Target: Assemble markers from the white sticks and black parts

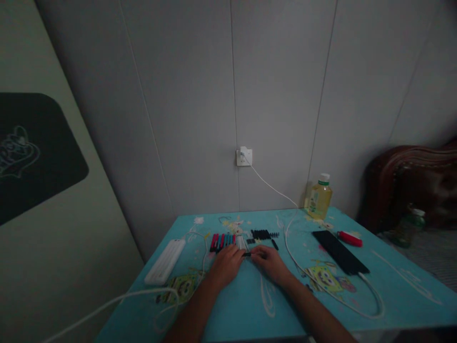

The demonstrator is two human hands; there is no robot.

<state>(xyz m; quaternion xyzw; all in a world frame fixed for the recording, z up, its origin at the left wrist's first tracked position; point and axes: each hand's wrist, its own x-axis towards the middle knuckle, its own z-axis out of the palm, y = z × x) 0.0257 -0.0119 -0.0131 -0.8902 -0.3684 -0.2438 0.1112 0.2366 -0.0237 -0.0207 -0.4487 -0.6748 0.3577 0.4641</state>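
My left hand and my right hand meet near the middle of the table. Between their fingertips is a small dark stick-like piece, and both hands are closed on it. Just beyond the left hand lies a row of red and blue pen-like tubes. Thin white sticks lie beside that row. Past the right hand sit a group of short black pieces and some small dark spring-like bits. A single black piece lies apart from them. My fingers hide part of the held piece.
A white power strip or power bank lies at left with a white cable. At right are a black phone on a charging cable, a red lighter-like object and a yellow drink bottle. The wall socket holds a charger.
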